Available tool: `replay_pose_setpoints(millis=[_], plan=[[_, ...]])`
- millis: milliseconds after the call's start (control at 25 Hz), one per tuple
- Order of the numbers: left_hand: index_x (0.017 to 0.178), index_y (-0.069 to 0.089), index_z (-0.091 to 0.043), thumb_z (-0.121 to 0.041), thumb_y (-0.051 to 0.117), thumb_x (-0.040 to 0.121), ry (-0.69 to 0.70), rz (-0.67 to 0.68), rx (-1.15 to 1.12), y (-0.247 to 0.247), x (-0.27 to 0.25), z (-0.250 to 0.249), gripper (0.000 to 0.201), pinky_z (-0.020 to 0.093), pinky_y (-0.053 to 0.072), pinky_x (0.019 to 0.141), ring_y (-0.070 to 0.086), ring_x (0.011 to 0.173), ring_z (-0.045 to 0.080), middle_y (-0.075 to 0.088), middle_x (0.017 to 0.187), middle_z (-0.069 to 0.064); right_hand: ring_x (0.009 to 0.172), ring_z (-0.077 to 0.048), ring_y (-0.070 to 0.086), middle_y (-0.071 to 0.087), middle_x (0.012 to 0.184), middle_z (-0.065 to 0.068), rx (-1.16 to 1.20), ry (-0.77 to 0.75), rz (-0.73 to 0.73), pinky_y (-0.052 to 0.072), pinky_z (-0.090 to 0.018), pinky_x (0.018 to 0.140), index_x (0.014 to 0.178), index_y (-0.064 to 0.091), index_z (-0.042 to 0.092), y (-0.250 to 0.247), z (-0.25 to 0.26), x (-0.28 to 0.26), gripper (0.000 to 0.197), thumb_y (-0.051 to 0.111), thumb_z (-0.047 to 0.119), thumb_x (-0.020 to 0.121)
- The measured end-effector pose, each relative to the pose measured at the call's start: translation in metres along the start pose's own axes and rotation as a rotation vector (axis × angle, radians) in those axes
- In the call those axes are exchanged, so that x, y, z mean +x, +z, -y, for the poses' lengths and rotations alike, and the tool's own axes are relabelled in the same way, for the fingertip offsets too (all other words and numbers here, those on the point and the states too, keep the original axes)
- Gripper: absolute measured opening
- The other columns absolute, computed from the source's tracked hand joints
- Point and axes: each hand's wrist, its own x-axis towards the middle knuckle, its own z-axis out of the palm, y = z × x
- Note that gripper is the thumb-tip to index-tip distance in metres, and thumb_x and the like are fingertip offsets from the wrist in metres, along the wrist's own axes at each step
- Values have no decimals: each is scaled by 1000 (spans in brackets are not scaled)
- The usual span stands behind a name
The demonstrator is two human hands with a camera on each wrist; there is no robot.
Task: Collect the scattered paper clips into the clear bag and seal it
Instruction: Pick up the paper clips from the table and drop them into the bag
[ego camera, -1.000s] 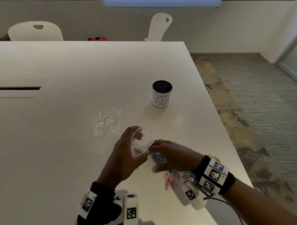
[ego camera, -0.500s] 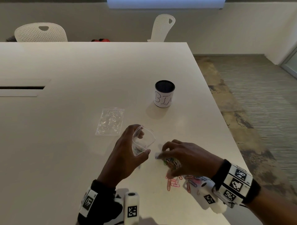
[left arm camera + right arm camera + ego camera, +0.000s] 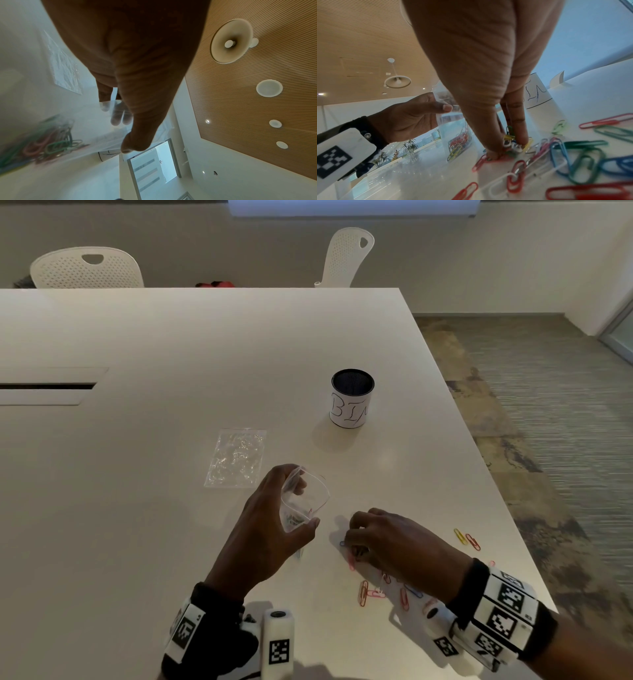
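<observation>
My left hand (image 3: 274, 525) grips a clear bag (image 3: 303, 501) by its mouth and holds it open above the table. Several coloured paper clips (image 3: 51, 146) lie in the bag's bottom. To its right, my right hand (image 3: 356, 542) is down on the table, its fingers (image 3: 518, 129) and thumb pinching a small bunch of paper clips (image 3: 511, 142). More loose clips (image 3: 373, 594) lie scattered under and behind that hand, and in the right wrist view they spread across the table (image 3: 583, 159). Two more clips (image 3: 467, 539) lie further right.
A second clear bag (image 3: 236, 457) lies flat on the white table (image 3: 171, 354) beyond my left hand. A black cup with a white label (image 3: 351, 398) stands further back. The table's right edge (image 3: 513, 525) runs close to the clips; two white chairs stand at the far side.
My right hand has pulled back from the bag's mouth, dropped to the table and closed its fingertips on a bunch of clips. The left hand has kept the bag held open.
</observation>
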Motion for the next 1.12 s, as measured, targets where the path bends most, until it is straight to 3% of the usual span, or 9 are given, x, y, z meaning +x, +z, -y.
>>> replay_pose_setpoints(millis=[160, 320, 560, 760, 960, 1120], plan=[[127, 45, -32, -27, 83, 80, -6, 7, 5, -1, 1, 1, 61, 11, 44, 90, 61, 109, 8, 60, 110, -15, 97, -11, 62, 62, 118, 0, -9, 39, -23, 58, -27, 85, 122, 65, 21, 1, 3, 4, 21, 58, 21, 102], [128, 45, -33, -27, 83, 80, -10, 10, -5, -2, 0, 2, 62, 12, 44, 91, 61, 111, 8, 60, 111, -15, 79, -11, 69, 68, 102, 1, 93, 104, -67, 61, -28, 73, 99, 73, 16, -4, -6, 7, 11, 62, 20, 100], [126, 45, -34, -26, 82, 80, -8, 10, -28, -6, -1, 3, 59, 16, 46, 89, 60, 109, 9, 59, 111, -16, 83, -2, 73, 79, 93, 8, 457, 290, -197, 60, -21, 84, 96, 80, 24, -24, -32, 1, 12, 82, 22, 85], [127, 45, -35, -26, 82, 79, -11, 12, -37, -5, 1, 3, 61, 3, 40, 90, 60, 112, 8, 59, 112, -16, 83, -11, 78, 81, 89, 2, 797, 265, -347, 62, -25, 86, 94, 81, 18, -73, -9, -3, 14, 83, 14, 82], [124, 45, -34, -30, 82, 79, 6, 26, -22, -3, 4, 1, 59, 4, 44, 85, 60, 110, 8, 59, 114, -15, 80, -2, 76, 80, 85, 7, 687, 132, -493, 59, -14, 80, 95, 81, 16, -103, 33, 23, 13, 83, 14, 82], [132, 43, -33, -30, 82, 80, -22, 37, -28, -4, 4, 0, 65, 5, 46, 81, 61, 107, 7, 61, 120, -13, 70, 1, 70, 73, 81, 13, 464, 54, -475, 54, -9, 66, 95, 80, 19, -94, 52, 47, 9, 81, 18, 85]])
